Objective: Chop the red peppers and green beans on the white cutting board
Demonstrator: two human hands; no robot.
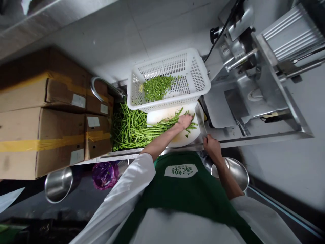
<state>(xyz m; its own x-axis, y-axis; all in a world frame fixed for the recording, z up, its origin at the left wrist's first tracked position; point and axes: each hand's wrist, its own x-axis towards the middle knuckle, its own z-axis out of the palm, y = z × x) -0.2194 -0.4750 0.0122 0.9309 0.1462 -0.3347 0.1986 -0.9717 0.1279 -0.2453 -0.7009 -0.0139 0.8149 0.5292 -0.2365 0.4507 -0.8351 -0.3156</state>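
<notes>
My left hand point(185, 121) presses down on a bundle of long green stalks point(162, 126) that lies across a white cutting board point(182, 137); its fingers are curled over the stalk ends. My right hand point(211, 145) is closed round the handle of a cleaver point(201, 122), whose blade stands at the right edge of the board next to the stalk tips. Just behind the board a white plastic basket point(193, 73) holds a heap of small cut green pieces point(155, 87). More uncut stalks point(125, 128) fill the sink to the left.
Taped cardboard boxes point(43, 135) are stacked at the left beside a curved tap point(98, 86). A steel slicing machine point(256, 71) stands at the right. Below the counter sit two steel bowls point(58, 184) point(238, 171) and a purple bag point(104, 174).
</notes>
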